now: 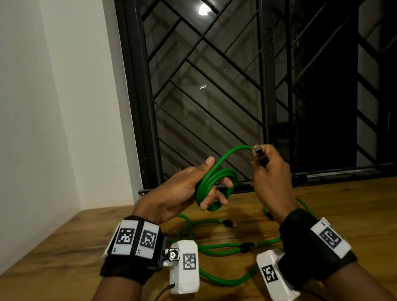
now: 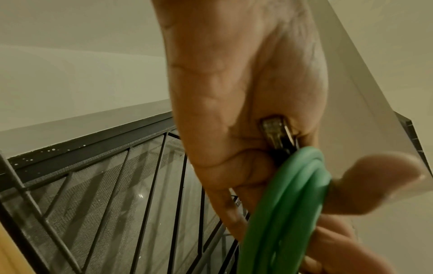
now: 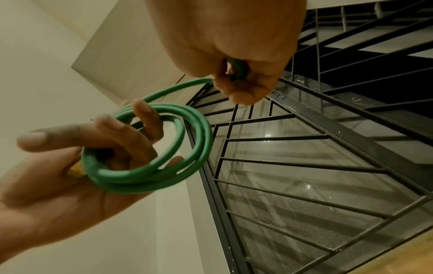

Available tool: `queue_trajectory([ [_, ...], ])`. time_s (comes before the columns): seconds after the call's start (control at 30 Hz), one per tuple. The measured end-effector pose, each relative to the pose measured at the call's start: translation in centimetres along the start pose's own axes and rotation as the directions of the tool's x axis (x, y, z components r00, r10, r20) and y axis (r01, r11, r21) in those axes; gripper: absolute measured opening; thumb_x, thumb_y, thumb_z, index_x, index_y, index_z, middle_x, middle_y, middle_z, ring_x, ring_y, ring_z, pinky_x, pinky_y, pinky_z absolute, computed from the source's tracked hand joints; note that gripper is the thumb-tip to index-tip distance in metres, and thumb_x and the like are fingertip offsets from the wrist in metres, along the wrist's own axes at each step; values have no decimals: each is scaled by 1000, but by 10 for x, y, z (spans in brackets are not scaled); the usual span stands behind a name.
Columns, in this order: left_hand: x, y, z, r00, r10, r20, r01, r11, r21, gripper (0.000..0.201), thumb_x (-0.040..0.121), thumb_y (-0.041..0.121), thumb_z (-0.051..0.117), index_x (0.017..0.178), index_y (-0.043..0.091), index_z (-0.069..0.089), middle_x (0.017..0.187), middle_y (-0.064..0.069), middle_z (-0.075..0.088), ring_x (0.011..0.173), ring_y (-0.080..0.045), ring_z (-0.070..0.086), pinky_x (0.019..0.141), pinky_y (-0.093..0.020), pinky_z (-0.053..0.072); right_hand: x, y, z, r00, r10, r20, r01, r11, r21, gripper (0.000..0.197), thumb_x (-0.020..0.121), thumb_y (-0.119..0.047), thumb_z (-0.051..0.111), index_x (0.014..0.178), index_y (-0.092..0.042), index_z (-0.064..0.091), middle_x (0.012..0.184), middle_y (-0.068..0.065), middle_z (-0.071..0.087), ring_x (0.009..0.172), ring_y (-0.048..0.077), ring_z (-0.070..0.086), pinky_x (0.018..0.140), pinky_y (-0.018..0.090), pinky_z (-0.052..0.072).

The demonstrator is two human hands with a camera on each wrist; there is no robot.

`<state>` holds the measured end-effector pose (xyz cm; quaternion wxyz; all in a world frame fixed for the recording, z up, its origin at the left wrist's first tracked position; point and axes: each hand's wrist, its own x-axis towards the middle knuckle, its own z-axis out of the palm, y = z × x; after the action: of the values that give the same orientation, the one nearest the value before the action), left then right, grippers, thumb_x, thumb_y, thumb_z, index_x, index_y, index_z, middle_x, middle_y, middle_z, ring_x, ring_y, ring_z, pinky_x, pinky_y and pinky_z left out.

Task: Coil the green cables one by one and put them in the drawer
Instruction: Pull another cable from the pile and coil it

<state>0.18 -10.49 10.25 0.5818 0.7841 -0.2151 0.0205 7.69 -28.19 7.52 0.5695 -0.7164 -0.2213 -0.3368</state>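
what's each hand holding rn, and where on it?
Left hand holds the coiled green cable by its loops; right hand pinches that cable's free end at the connector.

Your left hand [image 1: 180, 192] holds a coiled green cable [image 1: 218, 185] above the wooden table [image 1: 56, 262], fingers curled through the loops and thumb stretched along the top. Your right hand [image 1: 269, 169] pinches the cable's plug end [image 1: 260, 154], with a short arc of cable running between your hands. More loose green cables [image 1: 219, 247] lie on the table beneath your wrists. A barred window [image 1: 257, 68] stands behind the table.
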Motion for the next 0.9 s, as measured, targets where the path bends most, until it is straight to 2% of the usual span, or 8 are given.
queue_trajectory([
  [0.1, 1, 0, 2, 999, 35, 9, -35, 999, -38, 60, 101, 51, 28, 103, 5, 67, 49, -5, 52, 79, -28, 67, 104, -54, 40, 1, -1, -5, 995, 39, -96, -42, 999, -28, 13, 101, -13, 51, 109, -17, 60, 93, 1, 64, 87, 22, 58, 74, 35, 44],
  [0.23, 2, -3, -2, 996, 57, -65, -65, 989, -130, 56, 99, 54, 38, 99, 6, 68, 51, -5, 47, 63, -24, 61, 88, -46, 42, 0, -1, -5, 985, 132, -112, -136, 990, -33, 12, 103, -18, 49, 109, -17, 60, 90, 1, 61, 72, 11, 52, 59, 28, 35],
  [0.4, -1, 0, 4, 996, 87, -27, -91, 952, -294, 53, 98, 44, 34, 110, 0, 61, 54, -2, 52, 65, -19, 63, 79, -31, 50, 5, 2, -6, 969, 210, -130, -216, 976, -35, 17, 103, -26, 48, 109, -17, 62, 99, 8, 65, 94, 33, 62, 74, 37, 43],
  [0.47, -1, 0, 5, 990, 140, -10, -133, 907, -399, 54, 96, 45, 40, 110, -1, 62, 51, 1, 51, 60, -15, 61, 72, -24, 51, 1, 0, -8, 980, 187, -66, -196, 962, -188, 17, 102, -27, 49, 113, -22, 61, 100, 6, 65, 96, 34, 62, 74, 35, 41],
  [0.57, 0, -3, -2, 977, 210, -29, -190, 809, -556, 56, 83, 50, 70, 108, 0, 66, 47, 7, 46, 53, -9, 55, 66, -20, 50, -8, -8, -5, 982, 111, 153, -39, 910, -412, 19, 97, -21, 54, 113, -30, 59, 99, 1, 66, 96, 32, 63, 72, 36, 43],
  [0.77, 7, -5, -9, 944, 281, -175, -330, 764, -553, 60, 66, 50, 86, 102, 5, 66, 71, 2, 62, 41, 0, 45, 59, -13, 47, -10, -7, 4, 909, -45, 414, 164, 952, -257, 22, 95, -16, 55, 93, -37, 60, 77, -10, 72, 65, 14, 65, 67, 40, 57],
  [0.83, 12, -7, -7, 930, 286, -232, -363, 815, -452, 56, 67, 56, 81, 98, 10, 73, 58, 5, 53, 41, 0, 40, 67, -22, 39, -13, -10, 5, 889, -74, 451, 199, 951, -236, 28, 98, -14, 52, 82, -35, 59, 74, -17, 71, 53, 7, 61, 64, 40, 58],
  [0.9, 15, -6, -4, 907, 266, -325, -391, 818, -423, 62, 67, 59, 78, 103, 8, 74, 52, 9, 48, 47, -2, 40, 68, -27, 33, -14, -11, 6, 875, -104, 473, 240, 941, -238, 26, 97, -11, 52, 87, -32, 65, 77, -24, 70, 56, 5, 63, 68, 40, 58],
])
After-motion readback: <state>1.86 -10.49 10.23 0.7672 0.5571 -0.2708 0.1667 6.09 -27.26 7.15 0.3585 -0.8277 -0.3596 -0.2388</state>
